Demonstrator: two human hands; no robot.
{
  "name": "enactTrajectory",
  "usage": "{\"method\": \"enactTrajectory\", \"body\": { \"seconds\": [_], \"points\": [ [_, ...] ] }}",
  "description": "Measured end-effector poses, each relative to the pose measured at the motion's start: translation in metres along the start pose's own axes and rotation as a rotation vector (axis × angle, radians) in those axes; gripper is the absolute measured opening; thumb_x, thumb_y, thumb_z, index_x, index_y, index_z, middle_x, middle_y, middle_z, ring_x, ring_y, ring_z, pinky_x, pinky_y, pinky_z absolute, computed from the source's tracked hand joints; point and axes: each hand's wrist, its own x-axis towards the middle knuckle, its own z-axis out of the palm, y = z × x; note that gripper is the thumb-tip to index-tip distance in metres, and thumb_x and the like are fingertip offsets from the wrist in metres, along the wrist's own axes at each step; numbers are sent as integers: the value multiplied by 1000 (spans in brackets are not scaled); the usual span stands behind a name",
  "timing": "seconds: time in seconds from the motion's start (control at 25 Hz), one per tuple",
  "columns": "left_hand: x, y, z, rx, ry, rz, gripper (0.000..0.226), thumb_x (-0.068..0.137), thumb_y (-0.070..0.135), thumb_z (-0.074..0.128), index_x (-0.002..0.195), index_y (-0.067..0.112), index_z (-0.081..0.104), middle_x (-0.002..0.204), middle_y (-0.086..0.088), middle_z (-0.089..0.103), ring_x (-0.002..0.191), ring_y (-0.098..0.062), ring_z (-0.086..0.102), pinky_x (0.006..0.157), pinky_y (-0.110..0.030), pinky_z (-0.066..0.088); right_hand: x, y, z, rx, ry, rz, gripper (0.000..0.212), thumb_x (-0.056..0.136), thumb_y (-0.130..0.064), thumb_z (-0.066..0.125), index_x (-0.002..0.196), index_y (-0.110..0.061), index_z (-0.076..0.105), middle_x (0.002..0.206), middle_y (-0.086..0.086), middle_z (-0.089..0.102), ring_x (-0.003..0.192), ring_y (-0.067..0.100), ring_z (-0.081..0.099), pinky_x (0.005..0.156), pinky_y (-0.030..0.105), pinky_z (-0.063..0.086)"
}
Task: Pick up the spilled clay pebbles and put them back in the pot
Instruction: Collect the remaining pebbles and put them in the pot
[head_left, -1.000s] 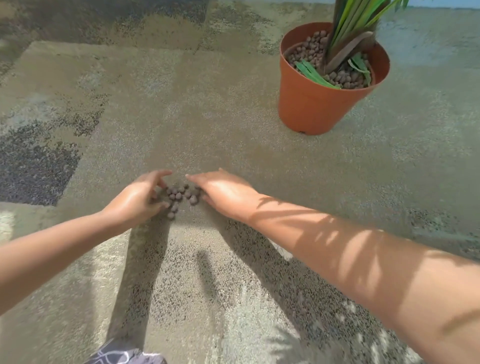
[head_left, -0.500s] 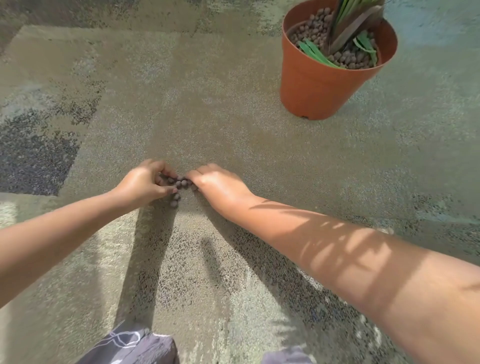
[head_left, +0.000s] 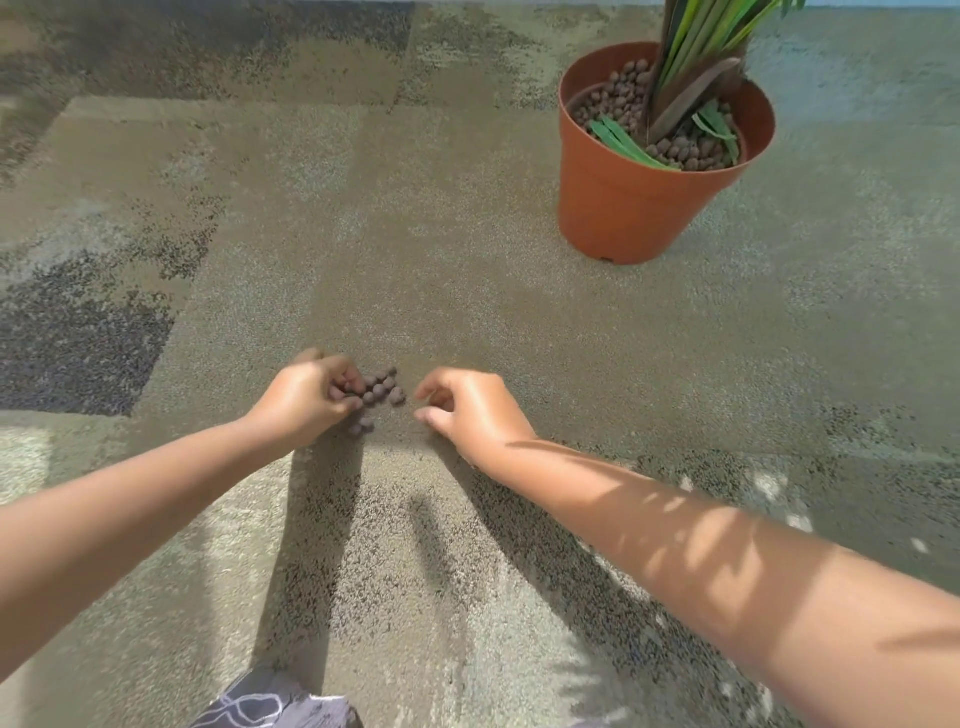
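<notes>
at the bottom edge a patch of patterned fabric (head_left: 275, 701) shows, likely the person's clothing, and both bare forearms reach forward over the speckled carpet (head_left: 467, 270). the left hand (head_left: 306, 397) is curled, its fingertips (head_left: 349, 387) closed on a few pebbles at the left side of the small heap of spilled clay pebbles (head_left: 382, 392); how many it holds cannot be told. the right hand (head_left: 462, 410) sits just beside the heap on the other side, fingers bent and narrowly parted, not touching any pebble and holding nothing that can be seen. to do this step well, it seems best to cup both hands inward so the round pieces are herded together rather than scattered, and not to miss the two strays (head_left: 362, 427) lying nearer the person. beyond the hands the carpet is bare all the way to the orange pot (head_left: 623, 208), which stands upright, well apart, ahead and to the right. its rim is open on the near left side, while the plant (head_left: 696, 57) and its drooping leaves crowd the middle and right, so dropping pebbles in from the left looks easiest.
</notes>
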Motion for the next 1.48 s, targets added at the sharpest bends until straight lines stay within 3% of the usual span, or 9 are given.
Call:
{"method": "enactTrajectory", "body": {
  "seconds": [0.2,0.32,0.56,0.68,0.84,0.96,1.04,1.16,1.48],
  "points": [
    [12,1,-2,-348,9,-255,10,81,7,64,77,14,60,101,-19,67,79,-20,57,55,-21,48,-16,10,-31,443,156,296,16,81,-14,70,78,-29,65,88,-1,72,86,19,69,79,35,58],
    [14,23,-19,-709,37,-384,12,84,1,58,77,10,55,107,-18,62,93,-23,58,66,-19,55,-23,10,-74,447,226,299,13,84,-12,66,85,-25,65,89,-6,70,86,12,68,74,19,56],
    [25,150,-51,-870,-41,-152,15,85,5,58,99,6,57,97,-6,60,79,-10,58,61,-14,54,7,-4,-167,383,491,205,11,83,-14,68,79,-24,65,74,-8,66,70,5,65,61,11,55],
    [37,223,-59,-936,-76,-84,25,83,5,61,107,6,59,97,-5,61,75,-10,58,79,-24,55,20,-7,-203,497,485,167,7,81,-11,69,78,-16,65,76,1,67,72,10,66,65,19,58],
    [39,284,-71,-1038,-123,39,4,84,5,60,85,8,59,79,-2,58,69,-9,56,74,-21,55,42,-6,-239,787,472,243,1,85,-7,65,84,-6,64,84,8,66,69,11,65,59,19,57],
    [49,292,-73,-1142,-176,102,20,87,21,59,103,10,55,94,-5,59,87,-17,58,90,-28,50,51,-4,-253,965,466,320,16,89,-11,61,101,0,58,107,16,61,91,20,64,79,26,57],
    [57,283,-71,-1120,-190,92,60,87,40,52,137,12,33,130,-11,51,115,-25,53,103,-35,43,46,0,-257,885,446,379,45,90,-22,60,126,2,47,132,23,48,117,30,54,95,31,49],
    [60,246,-73,-1044,-80,-2,73,85,53,47,143,16,23,141,-9,46,121,-26,52,107,-44,37,24,-1,-256,700,500,373,54,91,-31,58,134,-3,43,136,14,50,118,26,54,99,32,47],
    [9,83,-60,-186,-7,65,38,76,34,67,110,25,53,115,-4,58,88,-13,58,72,-22,46,-6,-14,-137,328,210,129,36,88,-27,61,123,-23,58,117,-8,62,91,6,61,82,19,52]
  ]
}}
